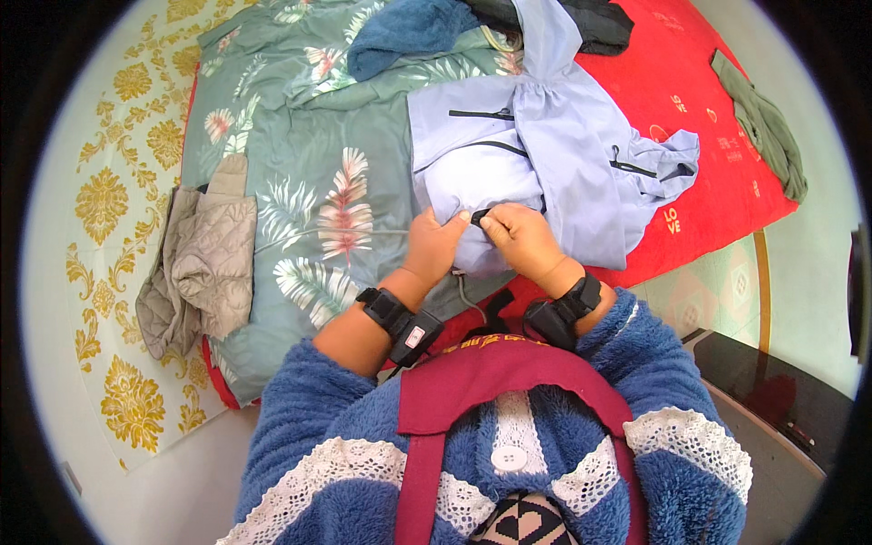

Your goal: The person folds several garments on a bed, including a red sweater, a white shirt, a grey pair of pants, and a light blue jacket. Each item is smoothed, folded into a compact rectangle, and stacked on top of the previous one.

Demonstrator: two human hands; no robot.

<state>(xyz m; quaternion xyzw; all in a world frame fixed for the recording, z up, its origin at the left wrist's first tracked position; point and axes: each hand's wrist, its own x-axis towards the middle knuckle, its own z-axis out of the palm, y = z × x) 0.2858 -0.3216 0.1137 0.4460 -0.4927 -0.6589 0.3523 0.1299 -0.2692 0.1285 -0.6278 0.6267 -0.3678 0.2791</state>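
Observation:
A pale lavender-blue jacket (582, 225) with black zips is spread across the bed in front of me, one sleeve out to the right. White inner fabric (477, 170) shows at its lower left part. My left hand (436, 244) pinches the jacket cloth near the bottom edge, thumb on top. Close beside it, my right hand (523, 240) grips the cloth at a small black piece (479, 217), its fingertips curled around it. Whether the black piece is a zip end or a trim is hard to tell. Fabric under both hands is hidden.
A green floral quilt (293, 136) and a red blanket (688, 170) cover the bed. A beige quilted garment (211, 266) hangs at the left edge, an olive garment (763, 129) at the right. Blue fleece (409, 37) and black clothing (606, 30) lie at the far side. A grey cable (470, 296) runs near my wrists.

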